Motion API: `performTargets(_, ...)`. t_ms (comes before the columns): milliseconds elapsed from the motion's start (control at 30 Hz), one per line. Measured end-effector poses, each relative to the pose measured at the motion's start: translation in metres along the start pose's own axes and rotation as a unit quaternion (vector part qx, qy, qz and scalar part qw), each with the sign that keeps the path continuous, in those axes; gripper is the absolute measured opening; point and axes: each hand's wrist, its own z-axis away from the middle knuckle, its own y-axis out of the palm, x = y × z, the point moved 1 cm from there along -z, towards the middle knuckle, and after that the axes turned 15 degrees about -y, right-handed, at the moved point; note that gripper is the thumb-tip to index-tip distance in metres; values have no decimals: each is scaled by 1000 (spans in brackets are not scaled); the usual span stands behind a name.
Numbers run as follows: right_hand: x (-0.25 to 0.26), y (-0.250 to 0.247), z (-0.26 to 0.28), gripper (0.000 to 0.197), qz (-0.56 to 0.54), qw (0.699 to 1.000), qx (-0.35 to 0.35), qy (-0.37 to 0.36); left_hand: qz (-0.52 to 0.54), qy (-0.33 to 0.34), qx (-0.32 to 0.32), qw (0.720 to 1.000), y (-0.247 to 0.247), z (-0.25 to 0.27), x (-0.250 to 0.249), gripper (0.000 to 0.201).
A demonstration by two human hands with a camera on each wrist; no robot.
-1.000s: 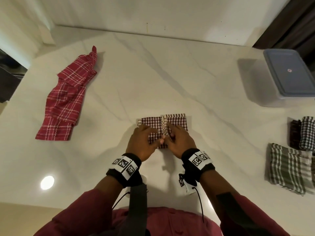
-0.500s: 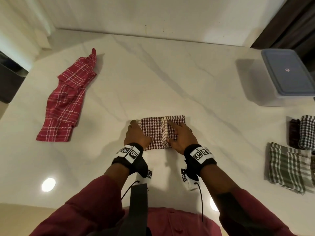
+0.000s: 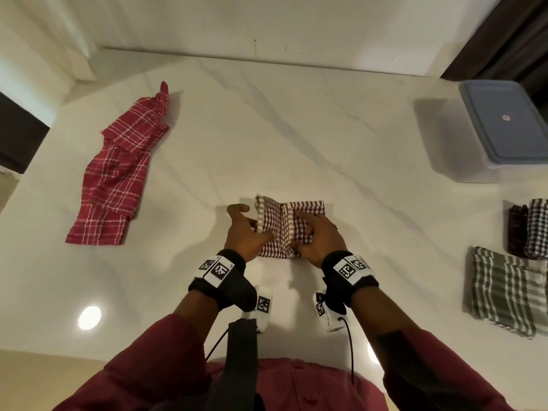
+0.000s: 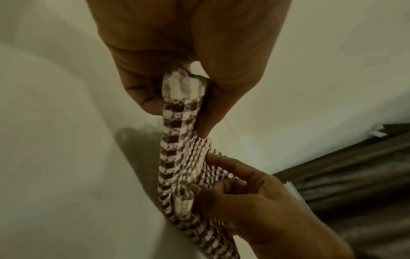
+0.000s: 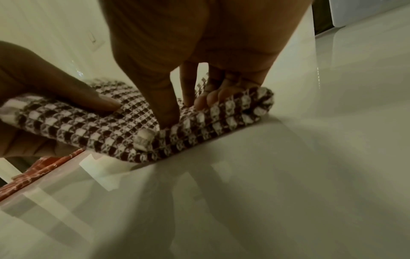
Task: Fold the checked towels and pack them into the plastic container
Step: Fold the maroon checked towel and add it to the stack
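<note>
Head view: left hand (image 3: 243, 232) pinches rectangular waffle-weave checked towel (image 3: 271, 216)

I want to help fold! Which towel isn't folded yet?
The red towel at far left, lying long and rumpled. The green towel and dark towels at right are folded; the maroon towel is mid-fold.

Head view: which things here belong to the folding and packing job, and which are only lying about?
Job: maroon checked towel, held by left hand and right hand; red checked towel, unfolded; green checked towel and dark checked towels, folded; plastic container, lid on.
Not the job: dark curtain; dark object at the left edge; counter only bears things.
</note>
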Motion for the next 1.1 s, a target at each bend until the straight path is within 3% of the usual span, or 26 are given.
performTargets(133, 5, 0, 4, 72, -56, 998, -18, -3, 28, 71, 9, 997, 12, 11, -6, 84)
performTargets(267, 7, -3, 6, 70, -109, 994, -25, -3, 38, 108, 43, 993, 33, 21, -13, 87)
performTargets(367, 7, -6, 7, 54, -136, 991, -9, -14, 54, 113, 70, 990, 48, 22, -11, 87)
performTargets(467, 1, -10, 6, 44, -203, 979, -3, 23, 47, 124, 82, 988, 60, 20, -8, 82)
performTargets(533, -2, -17, 6, 32, -295, 952, -35, 71, 24, 136, 89, 986, 65, 19, -8, 77)
performTargets(600, -6, -24, 4, 26, -410, 899, -78, 134, -9, 145, 114, 983, 67, 18, -7, 72)
performTargets(667, -9, -28, 2, 24, -487, 857, -78, 153, -29, 147, 143, 978, 66, 17, -8, 62)
performTargets(733, -9, -28, -1, 25, -453, 882, -39, 126, -54, 160, 156, 973, 63, 15, -10, 55)
performTargets(800, -9, -28, -4, 23, -408, 906, -39, 104, -88, 189, 115, 971, 59, 16, -12, 45)
performTargets(900, -10, -26, -7, 23, -435, 892, -48, 118, -155, 260, -30, 953, 54, 14, -8, 37)
performTargets(967, -10, -27, -8, 25, -438, 887, -59, 132, -227, 295, -82, 925, 53, 12, -5, 43)
performTargets(1100, -12, -28, -7, 23, -390, 904, -84, 155, -338, 321, -33, 884, 57, 8, 4, 57)
